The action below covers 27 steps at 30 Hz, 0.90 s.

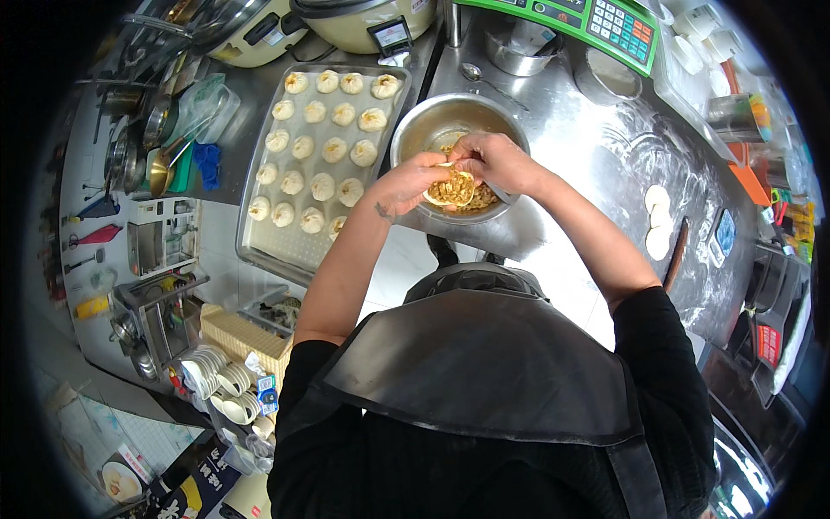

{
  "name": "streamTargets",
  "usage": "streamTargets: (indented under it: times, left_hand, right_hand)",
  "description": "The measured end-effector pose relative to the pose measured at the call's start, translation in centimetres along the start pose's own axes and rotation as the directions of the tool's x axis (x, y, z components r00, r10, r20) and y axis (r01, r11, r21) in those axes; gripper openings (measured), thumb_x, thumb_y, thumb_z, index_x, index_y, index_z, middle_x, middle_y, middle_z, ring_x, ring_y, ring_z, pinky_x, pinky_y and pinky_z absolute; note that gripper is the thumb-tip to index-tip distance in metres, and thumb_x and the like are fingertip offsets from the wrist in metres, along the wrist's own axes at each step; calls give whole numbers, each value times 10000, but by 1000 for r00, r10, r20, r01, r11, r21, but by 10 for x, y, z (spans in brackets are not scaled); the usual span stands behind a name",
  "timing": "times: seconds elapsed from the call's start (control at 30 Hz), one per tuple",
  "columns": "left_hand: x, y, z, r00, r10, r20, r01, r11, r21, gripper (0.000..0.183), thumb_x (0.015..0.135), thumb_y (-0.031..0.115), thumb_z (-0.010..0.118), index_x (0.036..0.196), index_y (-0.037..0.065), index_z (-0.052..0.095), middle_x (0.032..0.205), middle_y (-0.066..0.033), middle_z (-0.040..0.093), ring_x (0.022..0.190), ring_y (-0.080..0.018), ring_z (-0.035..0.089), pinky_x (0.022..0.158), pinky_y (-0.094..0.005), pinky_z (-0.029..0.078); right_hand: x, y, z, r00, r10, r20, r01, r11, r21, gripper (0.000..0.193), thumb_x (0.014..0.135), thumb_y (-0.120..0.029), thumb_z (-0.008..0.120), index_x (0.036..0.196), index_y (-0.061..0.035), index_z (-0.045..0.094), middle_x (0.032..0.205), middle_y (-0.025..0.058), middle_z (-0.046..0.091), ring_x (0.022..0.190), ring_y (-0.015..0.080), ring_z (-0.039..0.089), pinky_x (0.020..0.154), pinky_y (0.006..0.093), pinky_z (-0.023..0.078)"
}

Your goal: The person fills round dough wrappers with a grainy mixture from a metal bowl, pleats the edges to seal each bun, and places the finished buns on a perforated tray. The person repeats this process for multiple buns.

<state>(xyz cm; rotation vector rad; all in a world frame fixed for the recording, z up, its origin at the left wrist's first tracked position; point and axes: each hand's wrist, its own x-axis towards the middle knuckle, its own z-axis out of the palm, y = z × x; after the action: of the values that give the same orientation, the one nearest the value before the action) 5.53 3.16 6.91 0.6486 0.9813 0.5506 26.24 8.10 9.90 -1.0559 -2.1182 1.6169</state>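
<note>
Over a steel bowl (418,117), both hands work at a round dough wrapper (452,188) heaped with brown minced filling. My left hand (406,184) cups the wrapper from the left, its thumb on the near edge. My right hand (500,162) is closed at the far right edge, fingertips pinching the dough close to the left fingers. A flat metal strip, perhaps a spoon or spatula handle (499,192), shows under the right hand; whether that hand holds it I cannot tell. More filling lies in the bowl beneath. The wrapper's underside is hidden.
Left of the bowl stands a metal tray (246,232) with rows of pleated buns (322,186). A spoon (484,80), a steel pot (516,59) and a green scale (596,26) are behind. On the floured counter at right lie flat wrappers (658,216) and a rolling pin (677,253).
</note>
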Motion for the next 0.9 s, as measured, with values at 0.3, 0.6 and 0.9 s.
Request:
streamTargets:
  times: [0.3,0.6,0.9]
  left_hand:
    - [-7,-9,1,991,128,-27,-131,969,-209,278,1015,138,539,1227,-34,597,1148,-107,671,1031,-186,675,821,-367,596]
    - [1,-8,-10,1000,0,-5,0,1000,10,286,994,103,544,1230,-54,584,1077,-105,691,947,-160,695,745,-297,592]
    - [9,-4,-8,998,37,-48,-40,997,-71,241,992,125,545,1174,-14,617,1078,-71,684,953,-140,676,728,-307,573]
  right_hand:
    - [2,15,0,964,-196,-177,183,979,-88,102,890,-7,675,987,14,650,878,88,621,829,186,629,747,350,521]
    - [7,19,4,959,-251,-133,230,961,-153,109,869,-20,694,978,-15,684,898,117,650,843,237,623,776,357,499]
    - [13,20,0,997,-40,-64,37,998,-49,135,887,-68,695,1000,1,673,872,114,666,758,204,635,705,348,524]
